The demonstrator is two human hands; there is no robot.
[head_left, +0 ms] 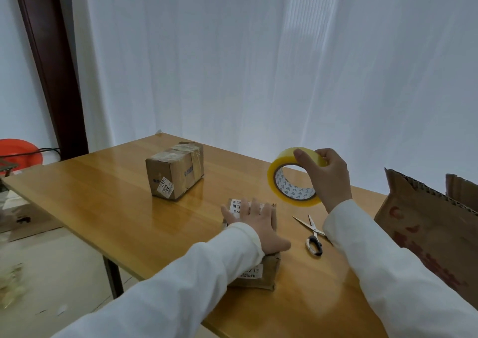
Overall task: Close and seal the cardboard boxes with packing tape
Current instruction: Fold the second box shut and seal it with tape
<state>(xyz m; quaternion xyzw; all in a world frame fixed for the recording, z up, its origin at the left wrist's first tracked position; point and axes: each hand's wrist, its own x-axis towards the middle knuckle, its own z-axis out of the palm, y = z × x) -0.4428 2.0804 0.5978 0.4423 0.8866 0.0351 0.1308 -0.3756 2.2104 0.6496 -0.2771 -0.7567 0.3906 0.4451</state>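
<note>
My left hand [258, 224] lies flat, fingers straight, pressing on top of the small brown cardboard box [261, 273] with white labels at lower centre of the frame. My right hand [326, 180], at centre right, curls round the yellow roll of packing tape [289, 180], held above the wooden table [103, 208]. Steel scissors with a dark handle [313, 234] lie just right of that box. A taped brown cardboard box [176, 172] stands further back, left of centre.

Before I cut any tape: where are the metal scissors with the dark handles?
The scissors lie flat on the wooden table, right of the small cardboard box, below the raised yellow tape roll.
</note>
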